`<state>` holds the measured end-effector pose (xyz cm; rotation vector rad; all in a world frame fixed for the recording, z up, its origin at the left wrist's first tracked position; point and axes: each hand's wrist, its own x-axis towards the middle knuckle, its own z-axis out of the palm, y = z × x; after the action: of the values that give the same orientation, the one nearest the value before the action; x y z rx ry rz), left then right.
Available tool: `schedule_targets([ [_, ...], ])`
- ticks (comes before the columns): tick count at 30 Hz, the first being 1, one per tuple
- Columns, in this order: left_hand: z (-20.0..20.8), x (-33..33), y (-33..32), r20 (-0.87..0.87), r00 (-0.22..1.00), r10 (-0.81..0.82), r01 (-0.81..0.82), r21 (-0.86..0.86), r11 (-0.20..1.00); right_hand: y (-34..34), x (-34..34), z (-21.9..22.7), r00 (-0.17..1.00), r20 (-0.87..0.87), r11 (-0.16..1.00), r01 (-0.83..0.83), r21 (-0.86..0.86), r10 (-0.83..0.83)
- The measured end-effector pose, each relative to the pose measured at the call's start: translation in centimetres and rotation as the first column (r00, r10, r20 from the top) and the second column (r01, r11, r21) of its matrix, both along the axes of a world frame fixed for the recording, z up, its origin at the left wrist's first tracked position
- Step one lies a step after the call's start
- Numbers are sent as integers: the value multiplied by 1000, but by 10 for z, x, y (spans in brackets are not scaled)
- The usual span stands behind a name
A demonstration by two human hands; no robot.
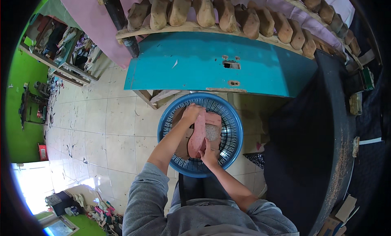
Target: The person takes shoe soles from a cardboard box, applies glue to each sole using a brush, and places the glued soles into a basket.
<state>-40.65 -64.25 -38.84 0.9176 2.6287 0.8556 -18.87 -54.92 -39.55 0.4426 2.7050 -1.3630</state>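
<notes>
A pinkish-red, sole-shaped insole (198, 132) lies lengthwise between my hands over a round blue plastic basket (163, 156). With its fingers closed, my left hand (191, 113) grips the narrow far end. My right hand (209, 156) has thumb and fingers on the wide near end, at its right edge. Under the insole are brown sole-shaped pieces (181, 151), partly covered by it and my left arm. To its right sits a reddish flat piece (213, 119) beside a grey speckled patch (211, 132). The basket rests at my lap.
Beyond the basket stands a turquoise board table (183, 61) with cutouts. Above it a wooden shelf (163, 29) carries several wooden shoe lasts (205, 12). Dark cloth (293, 154) hangs at the right. Tiled floor (93, 122) with scraps extends left, toward a cluttered rack (61, 53).
</notes>
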Motion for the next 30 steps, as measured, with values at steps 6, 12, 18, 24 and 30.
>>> schedule_targets([
  [6, 44, 33, 3, -158, 959, 237, -248, -57, 967, 24, -3, 18, 990, 124, 962, -98, 256, 68],
  [12, 116, 113, -37, -9, 841, 541, -526, 224, 821, 40, -9, 121, 985, -163, 996, 41, -78, -53],
  [18, 204, 179, -47, 157, 767, 622, -636, 312, 706, 66, 7, 204, 945, -228, 970, 211, -119, -234],
  [24, 277, 168, -33, 11, 904, 428, -387, 447, 806, 64, 43, 294, 747, -506, 900, 389, -195, -432],
  [30, 320, 170, 10, -200, 949, 244, -115, 501, 858, 67, 99, 328, 636, -553, 824, 536, -184, -538],
])
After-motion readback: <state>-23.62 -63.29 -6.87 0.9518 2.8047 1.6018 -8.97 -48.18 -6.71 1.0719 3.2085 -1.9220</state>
